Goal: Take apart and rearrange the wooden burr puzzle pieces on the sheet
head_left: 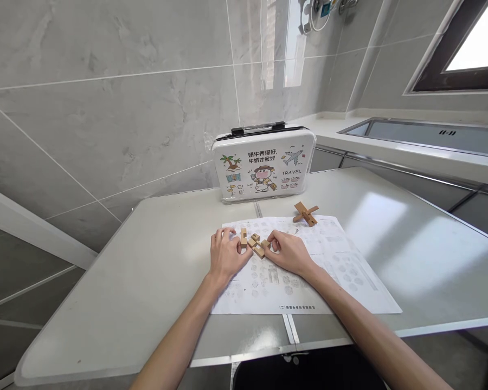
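Behind wooden blocks [256, 238], closed case [264, 168]

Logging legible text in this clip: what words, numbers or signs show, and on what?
"奶牛养得好, 牛奶才会好": upper front of the white rectangular case.
"TRAVEL": right side of the same case.
Large white printed paper sheet: heading upside down at its near edge, too blurred to read; other print too small.
Brown wooden cross-shaped piece: dark mark, too small to read.
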Demonstrator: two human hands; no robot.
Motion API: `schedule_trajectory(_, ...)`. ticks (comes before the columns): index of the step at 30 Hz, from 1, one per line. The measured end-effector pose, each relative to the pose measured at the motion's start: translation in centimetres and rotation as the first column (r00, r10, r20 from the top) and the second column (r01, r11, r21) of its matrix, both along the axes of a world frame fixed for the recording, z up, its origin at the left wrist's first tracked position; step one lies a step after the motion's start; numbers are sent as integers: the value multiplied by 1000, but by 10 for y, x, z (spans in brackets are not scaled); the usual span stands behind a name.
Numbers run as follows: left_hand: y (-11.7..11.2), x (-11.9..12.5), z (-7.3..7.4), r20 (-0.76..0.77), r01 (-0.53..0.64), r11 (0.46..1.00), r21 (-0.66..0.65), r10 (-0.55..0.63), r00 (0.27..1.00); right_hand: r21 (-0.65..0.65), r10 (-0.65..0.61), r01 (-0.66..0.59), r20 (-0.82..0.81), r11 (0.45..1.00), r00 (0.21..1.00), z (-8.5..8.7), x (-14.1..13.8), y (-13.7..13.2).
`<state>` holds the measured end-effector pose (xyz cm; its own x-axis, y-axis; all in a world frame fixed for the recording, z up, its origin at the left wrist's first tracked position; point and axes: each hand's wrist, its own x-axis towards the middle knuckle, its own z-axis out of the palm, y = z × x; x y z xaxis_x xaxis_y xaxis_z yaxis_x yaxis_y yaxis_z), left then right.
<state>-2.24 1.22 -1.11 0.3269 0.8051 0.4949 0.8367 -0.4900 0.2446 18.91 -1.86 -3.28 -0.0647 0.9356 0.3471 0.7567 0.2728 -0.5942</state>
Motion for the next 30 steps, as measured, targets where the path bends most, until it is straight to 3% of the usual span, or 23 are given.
schedule_trajectory(9, 1, 2, -4, 48, 6, 1000, 6, -6, 999, -62, 67, -66, 14, 996, 998, 11, -2, -4)
schedule_trajectory(19, 2, -2, -15, 67, 221, 963, -151, -213, 975, -77, 110, -107, 34, 991, 993, 11, 0, -4)
schedule_trajectory(30, 1, -4, -10, 77, 219, 962, -162, -209, 975, -134, 142, -135, 47, 982, 989, 5, 4, 1)
